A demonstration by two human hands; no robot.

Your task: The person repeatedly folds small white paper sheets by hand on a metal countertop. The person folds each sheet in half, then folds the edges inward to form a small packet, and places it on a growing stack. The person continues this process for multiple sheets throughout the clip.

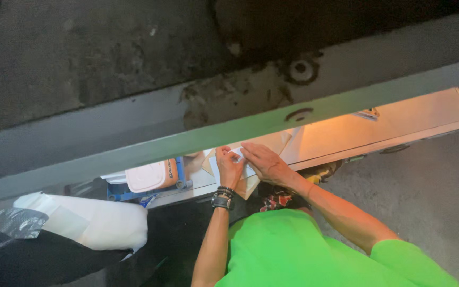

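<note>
Both my hands meet on a small white paper [238, 153] that lies on brown envelopes or cardboard pieces [247, 186] at the edge of a white tabletop [389, 123]. My left hand [229, 168], with dark bands and a watch on its wrist, pinches the paper's left side. My right hand [264, 162] presses flat on the paper's right side, fingers pointing left. My green sleeves fill the bottom of the view.
A wide grey beam [134, 133] crosses the view and hides most of the tabletop. A white box with an orange side [152, 175] stands left of my hands, over a blue item [134, 194]. A white bundle [99, 223] and dark plastic [6, 223] lie lower left. Concrete floor [431, 196] is at right.
</note>
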